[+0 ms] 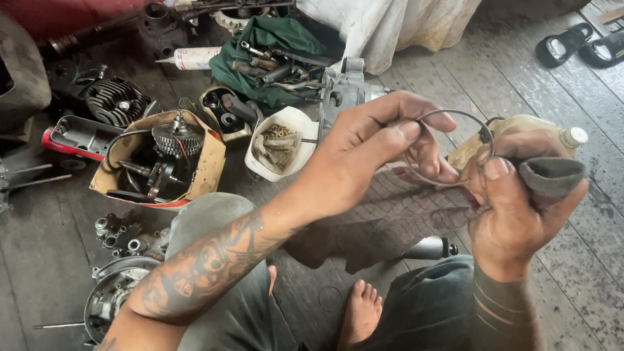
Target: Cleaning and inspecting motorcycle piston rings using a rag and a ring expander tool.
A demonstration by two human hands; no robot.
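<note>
Ring: a thin metal ring (449, 147) was held in the air above the floor (619, 261), between both hands.
Left hand (380, 140): fingers curled, pinching the ring's left side.
Right hand (518, 205): closed on the ring's right side and on a dark rag (554, 175).
Progress: judged mid-wipe; the ring was free of any engine part, nothing refitted.
Surroundings: cylinder (116, 101), gear shaft in a cut container (164, 151), white tub (277, 146), green cloth with tools (271, 58), sandals (590, 44) at the floor's far right.
Obstacles: none between the hands.
</note>
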